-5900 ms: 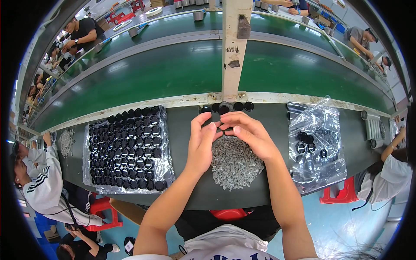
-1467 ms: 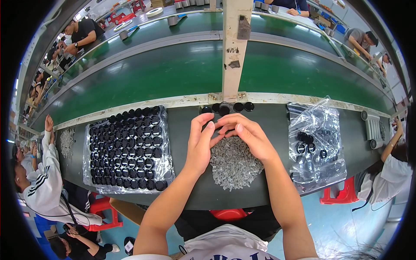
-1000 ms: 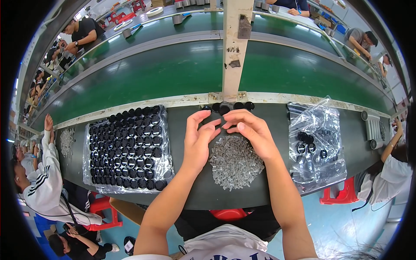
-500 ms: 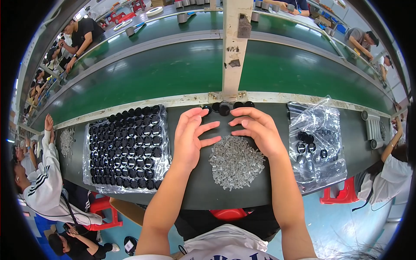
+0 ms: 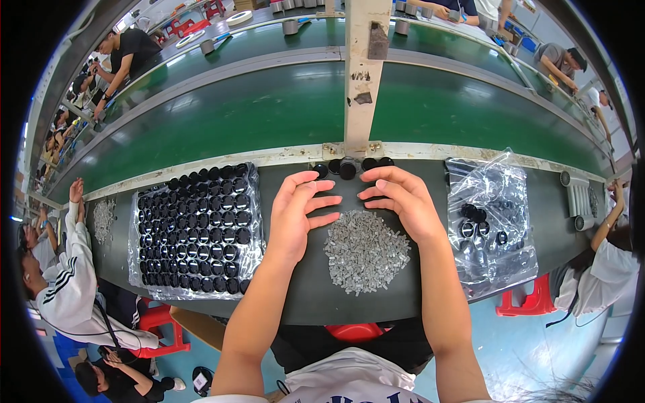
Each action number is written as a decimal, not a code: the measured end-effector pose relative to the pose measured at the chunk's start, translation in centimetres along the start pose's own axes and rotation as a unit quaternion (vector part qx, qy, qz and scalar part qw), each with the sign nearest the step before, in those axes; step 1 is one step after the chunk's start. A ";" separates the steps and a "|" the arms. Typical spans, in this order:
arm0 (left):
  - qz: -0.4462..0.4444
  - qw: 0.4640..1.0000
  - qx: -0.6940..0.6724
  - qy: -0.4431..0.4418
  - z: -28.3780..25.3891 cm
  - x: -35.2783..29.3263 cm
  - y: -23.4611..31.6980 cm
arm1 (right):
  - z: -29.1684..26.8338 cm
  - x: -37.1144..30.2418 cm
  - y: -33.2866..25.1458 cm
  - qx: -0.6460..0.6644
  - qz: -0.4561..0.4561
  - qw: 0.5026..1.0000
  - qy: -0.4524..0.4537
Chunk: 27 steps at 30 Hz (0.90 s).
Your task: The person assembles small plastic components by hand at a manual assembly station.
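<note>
My left hand [image 5: 294,213] hovers over the dark tabletop [image 5: 302,302], its fingers apart and pointing right, with nothing in them. Facing it, my right hand [image 5: 406,205] is also empty, fingers spread and pointing left. Between and just below them lies a heap of small grey metal pieces [image 5: 366,254]. Beyond my fingertips, several round black caps [image 5: 347,170] sit in a short row by the foot of the post. On the left, many more black caps [image 5: 193,235] stand in rows on a clear plastic bag. At the right, a few loose black caps [image 5: 474,213] rest on another clear bag [image 5: 494,269].
A whitish post [image 5: 363,80] rises at the table's back edge, before a green conveyor belt [image 5: 235,114]. Grey cylinders [image 5: 579,201] stand at the far right. Another person in a white sleeve [image 5: 70,258] sits at the left, near a smaller grey heap [image 5: 104,220].
My hands stay almost in place, with slight finger shifts. The grey cylindrical parts on the belt's far side have moved a little to the right.
</note>
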<state>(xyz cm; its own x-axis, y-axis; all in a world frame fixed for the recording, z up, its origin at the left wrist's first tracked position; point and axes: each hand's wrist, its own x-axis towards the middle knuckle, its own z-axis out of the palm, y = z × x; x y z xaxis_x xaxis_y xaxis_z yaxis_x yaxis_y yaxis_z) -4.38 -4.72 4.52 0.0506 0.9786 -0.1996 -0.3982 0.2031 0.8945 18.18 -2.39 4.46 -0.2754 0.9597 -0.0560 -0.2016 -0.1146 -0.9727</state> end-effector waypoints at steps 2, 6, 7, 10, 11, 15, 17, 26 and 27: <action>-0.002 1.000 0.008 0.002 0.1 0.1 -0.1 | -0.1 0.1 0.1 -0.003 0.002 1.000 0.001; 0.078 0.984 0.161 -0.017 -0.3 0.2 -0.8 | -0.4 0.2 0.3 -0.074 0.009 0.997 0.028; 0.123 0.958 0.255 -0.039 -0.6 0.1 -1.1 | -0.5 0.2 0.3 -0.087 0.012 0.995 0.038; 0.185 0.923 0.335 -0.046 -0.6 0.0 -1.4 | -0.9 0.1 0.1 -0.154 0.029 0.987 0.046; 0.196 0.895 0.395 -0.062 -0.6 -0.1 -1.2 | -0.8 0.0 0.0 -0.154 0.029 0.987 0.046; 0.217 0.867 0.438 -0.099 -0.7 0.0 -1.1 | -1.0 -0.3 0.5 -0.267 -0.037 0.963 0.005; 0.224 0.865 0.438 -0.098 -0.3 0.0 -1.1 | -1.1 -0.2 0.7 -0.313 -0.094 0.945 -0.021; 0.205 0.848 0.469 -0.140 -0.3 -0.4 -0.2 | -0.3 -0.8 -0.2 -0.369 -0.124 0.916 -0.095; 0.194 0.843 0.479 -0.149 -0.3 -0.4 -0.2 | -0.2 -0.8 -0.1 -0.382 -0.128 0.910 -0.098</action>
<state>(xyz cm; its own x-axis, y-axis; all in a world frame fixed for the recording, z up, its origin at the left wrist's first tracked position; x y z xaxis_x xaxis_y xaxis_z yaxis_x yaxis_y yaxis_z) -4.62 -5.17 4.31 0.3719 0.9138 0.1631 0.4766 -0.3388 0.8112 18.64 -3.08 4.50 -0.4890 0.8571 0.1624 0.4090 0.3897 -0.8251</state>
